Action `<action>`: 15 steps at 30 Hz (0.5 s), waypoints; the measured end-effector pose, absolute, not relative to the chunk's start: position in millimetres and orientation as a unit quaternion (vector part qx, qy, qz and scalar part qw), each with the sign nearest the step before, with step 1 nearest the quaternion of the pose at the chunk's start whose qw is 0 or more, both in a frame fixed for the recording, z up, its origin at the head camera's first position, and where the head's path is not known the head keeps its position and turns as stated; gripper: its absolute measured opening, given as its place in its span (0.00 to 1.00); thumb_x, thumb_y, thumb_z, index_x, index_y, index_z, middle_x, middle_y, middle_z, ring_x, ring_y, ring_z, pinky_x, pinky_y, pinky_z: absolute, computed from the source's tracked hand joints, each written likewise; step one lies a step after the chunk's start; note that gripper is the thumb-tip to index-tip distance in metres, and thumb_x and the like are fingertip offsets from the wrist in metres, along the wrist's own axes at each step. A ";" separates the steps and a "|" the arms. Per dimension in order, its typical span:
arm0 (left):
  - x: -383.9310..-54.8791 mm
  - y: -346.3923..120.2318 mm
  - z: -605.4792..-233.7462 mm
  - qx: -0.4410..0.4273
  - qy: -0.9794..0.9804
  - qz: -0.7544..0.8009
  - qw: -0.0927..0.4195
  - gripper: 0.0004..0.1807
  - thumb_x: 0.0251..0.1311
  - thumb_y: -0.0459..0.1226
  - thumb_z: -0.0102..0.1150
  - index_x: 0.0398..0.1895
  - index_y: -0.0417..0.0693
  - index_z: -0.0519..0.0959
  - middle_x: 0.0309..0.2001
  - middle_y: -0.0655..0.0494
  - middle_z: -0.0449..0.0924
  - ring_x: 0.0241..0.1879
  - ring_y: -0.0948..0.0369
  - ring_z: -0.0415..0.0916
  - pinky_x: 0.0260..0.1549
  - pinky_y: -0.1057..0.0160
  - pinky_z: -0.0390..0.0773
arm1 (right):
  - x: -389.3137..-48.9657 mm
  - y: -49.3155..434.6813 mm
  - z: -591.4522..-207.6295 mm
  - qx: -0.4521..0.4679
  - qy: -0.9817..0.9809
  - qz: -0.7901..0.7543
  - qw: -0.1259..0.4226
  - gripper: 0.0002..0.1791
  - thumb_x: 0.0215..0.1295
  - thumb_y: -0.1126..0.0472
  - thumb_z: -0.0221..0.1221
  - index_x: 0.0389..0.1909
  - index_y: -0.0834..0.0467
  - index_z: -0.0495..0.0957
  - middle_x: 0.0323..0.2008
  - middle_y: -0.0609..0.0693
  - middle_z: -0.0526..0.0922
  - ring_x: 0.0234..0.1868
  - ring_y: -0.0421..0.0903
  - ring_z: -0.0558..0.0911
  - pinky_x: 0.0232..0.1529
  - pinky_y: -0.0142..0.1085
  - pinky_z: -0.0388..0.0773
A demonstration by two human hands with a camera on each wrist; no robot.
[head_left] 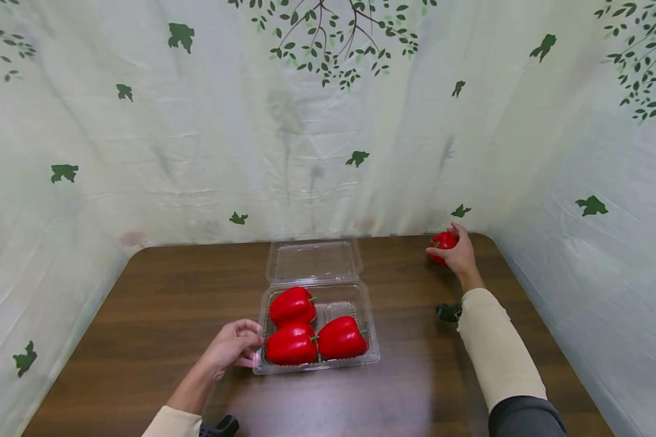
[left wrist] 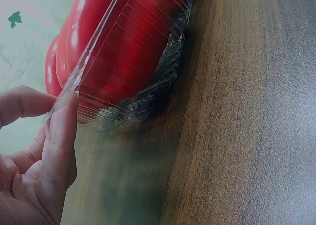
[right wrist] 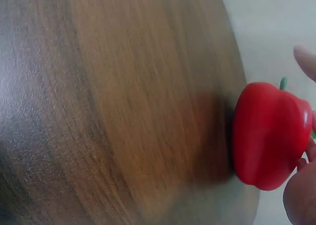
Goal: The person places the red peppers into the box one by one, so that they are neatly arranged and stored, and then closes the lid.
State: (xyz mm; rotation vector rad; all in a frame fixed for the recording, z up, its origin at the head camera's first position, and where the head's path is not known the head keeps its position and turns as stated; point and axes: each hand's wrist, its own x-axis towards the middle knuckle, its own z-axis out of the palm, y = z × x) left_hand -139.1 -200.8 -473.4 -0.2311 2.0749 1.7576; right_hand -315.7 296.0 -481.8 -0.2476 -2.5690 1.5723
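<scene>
A clear plastic clamshell container (head_left: 374, 340) stands on the table with its lid folded back. Three red bell peppers lie in it: one at the back left (head_left: 292, 305), one at the front left (head_left: 291, 345) and one at the front right (head_left: 342, 337). My left hand (head_left: 235, 345) pinches the container's left rim between thumb and fingers, as the left wrist view shows. Near the far right edge, my right hand (head_left: 459, 252) is spread around another red bell pepper (right wrist: 269, 136). In the right wrist view, a gap shows between the upper digit and that pepper.
The brown wooden table (head_left: 186, 291) has rounded far corners. Behind it and along both sides hangs a pale curtain (head_left: 306, 139) printed with green leaves. The open lid (head_left: 314, 261) reaches to the table's far edge. A dark wrist device (head_left: 448, 312) sits by the right sleeve.
</scene>
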 end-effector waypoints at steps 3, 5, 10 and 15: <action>-139.1 -200.7 -473.2 -0.085 0.743 0.631 0.205 0.13 0.61 0.29 0.53 0.48 0.32 0.68 0.27 0.53 0.77 0.18 0.60 0.74 0.21 0.62 0.83 | -316.7 297.0 -482.3 -0.083 -0.857 0.507 0.051 0.53 0.54 0.66 0.68 0.74 0.60 0.45 0.71 0.63 0.55 0.69 0.63 0.55 0.65 0.59 0.63; -139.0 -200.9 -472.7 -0.085 0.743 0.631 0.206 0.13 0.61 0.29 0.53 0.48 0.32 0.67 0.27 0.53 0.77 0.18 0.60 0.74 0.21 0.62 0.83 | -317.4 297.3 -482.0 -0.078 -0.865 0.493 0.048 0.51 0.54 0.68 0.68 0.74 0.61 0.47 0.70 0.64 0.55 0.69 0.64 0.56 0.63 0.59 0.64; -140.0 -200.4 -471.6 -0.087 0.748 0.626 0.202 0.15 0.62 0.30 0.53 0.49 0.32 0.67 0.27 0.52 0.78 0.18 0.59 0.75 0.22 0.61 0.83 | -319.2 298.7 -480.9 -0.064 -0.884 0.460 0.046 0.48 0.52 0.71 0.67 0.72 0.62 0.52 0.68 0.67 0.56 0.67 0.66 0.56 0.60 0.61 0.68; -140.1 -200.6 -471.9 -0.082 0.744 0.631 0.206 0.14 0.62 0.29 0.53 0.48 0.32 0.67 0.27 0.53 0.77 0.18 0.60 0.75 0.23 0.61 0.84 | -320.9 300.1 -483.3 -0.057 -0.906 0.418 0.029 0.45 0.51 0.72 0.65 0.70 0.66 0.55 0.66 0.70 0.55 0.66 0.68 0.56 0.60 0.61 0.67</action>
